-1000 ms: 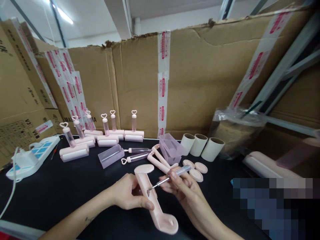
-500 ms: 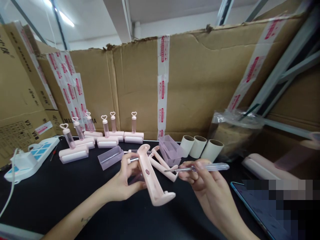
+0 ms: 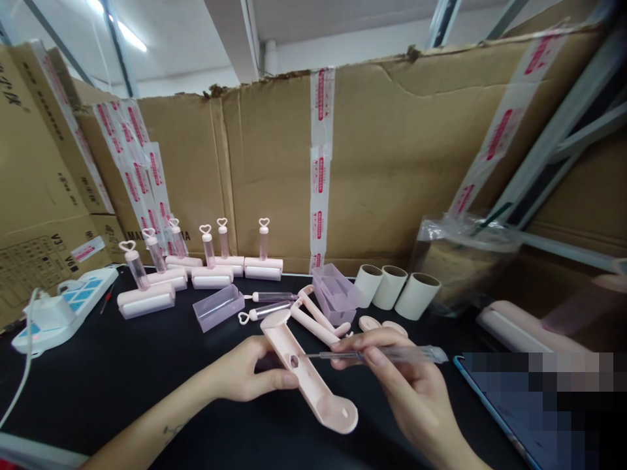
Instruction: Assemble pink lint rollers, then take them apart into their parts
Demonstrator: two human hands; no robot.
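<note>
My left hand [image 3: 245, 372] is closed around a pale pink lint roller frame [image 3: 311, 385], tilted with its hollow side toward me. A dark round hole shows in the frame's wall. In my right hand [image 3: 409, 385] is a thin screwdriver [image 3: 414, 354] with a clear handle, pinched between thumb and fingers. Its tip points left and reaches the hole; whether it goes inside I cannot tell. Just behind the frame lie two clear handles with heart loops [image 3: 267, 312], more pink frame parts [image 3: 313, 323] and round pink caps [image 3: 369, 324].
Several lint rollers [image 3: 213, 277] stand at the back left. Translucent lilac covers [image 3: 218, 307] and three cardboard-core rolls [image 3: 418, 297] sit behind my hands. A power strip [image 3: 68, 313] is at left, a phone [image 3: 499, 405] at right, a bagged drink cup [image 3: 465, 261] behind it.
The pink frame has tilted and moved slightly right and down in my left hand. The screwdriver tip has moved left and down, from beyond the frame's right side to its hole.
</note>
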